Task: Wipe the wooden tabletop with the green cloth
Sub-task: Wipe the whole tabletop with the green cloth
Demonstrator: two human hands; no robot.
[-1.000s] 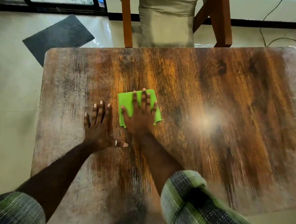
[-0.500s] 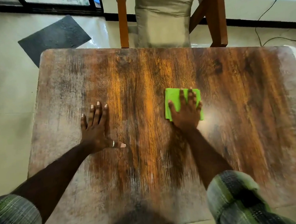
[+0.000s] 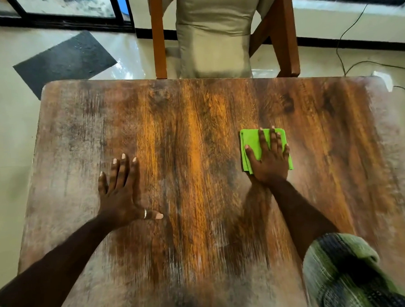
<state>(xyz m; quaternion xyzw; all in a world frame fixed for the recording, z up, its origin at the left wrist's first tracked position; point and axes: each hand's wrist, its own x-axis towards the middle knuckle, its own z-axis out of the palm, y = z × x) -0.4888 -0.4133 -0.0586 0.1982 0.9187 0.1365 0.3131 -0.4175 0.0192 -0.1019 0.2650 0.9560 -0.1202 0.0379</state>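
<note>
Fingers (image 3: pixel 263 142) of the right hand (image 3: pixel 269 166) lie straight and slightly spread, flat on the green cloth (image 3: pixel 251 142). None curls round it; palm and fingers press it down.

Cloth: folded to a square pad, lying on the wooden tabletop (image 3: pixel 195 121) right of centre, about midway between the near and far edges. Its left edge and far corners show beyond the hand.

Left hand (image 3: pixel 119 195): flat on bare wood left of centre, well apart from the cloth. Fingers are straight and close together, and the thumb is out to the side with a ring (image 3: pixel 145 214) on it. It holds nothing and reads as a brace.

Judged step: a wiping pass along the middle band of the top.

Notes for doing it well:
- Put the palm's weight over the middle of the pad, so the folded layers travel together and do not creep or bunch under the heel of the hand.
- Fingers flat, as they are. Even pressure should give a full-width stroke.
- Overlap each pass with the one beside it.
- Judged as yet to cover: the far strip by the chair (image 3: pixel 284 36), both side margins and the near edge. These look paler and greyer, but I cannot tell whether that is dust or worn finish.
- The bracing hand sits on unwiped wood and needs lifting when the pad reaches that patch.
- Run strokes off the edge.
</note>
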